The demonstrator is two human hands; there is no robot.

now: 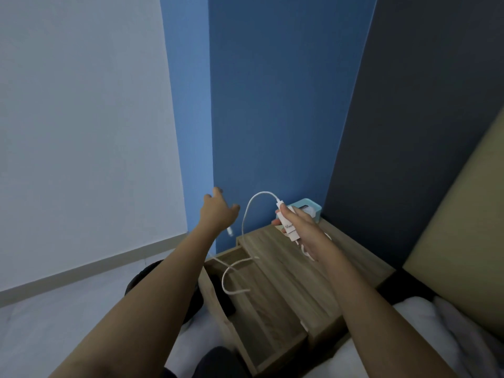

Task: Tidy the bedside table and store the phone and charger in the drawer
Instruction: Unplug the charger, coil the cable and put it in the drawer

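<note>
My right hand (302, 230) is shut on a white charger plug (289, 224), held above the wooden bedside table (327, 268). Its white cable (243, 222) arches up from the plug, falls and loops over the open drawer (261, 317). A loose cable end (230, 231) hangs blurred just under my left hand (218, 211), which is raised to the left of the table with its fingers apart; I cannot see it gripping the cable. A dark flat object (225, 293), possibly the phone, lies along the left side of the drawer.
A teal tissue box (311, 206) stands at the back of the tabletop against the blue wall. White bedding (425, 323) and a beige headboard (463, 241) lie to the right. Something dark and rounded (144, 276) sits on the floor to the left of the drawer.
</note>
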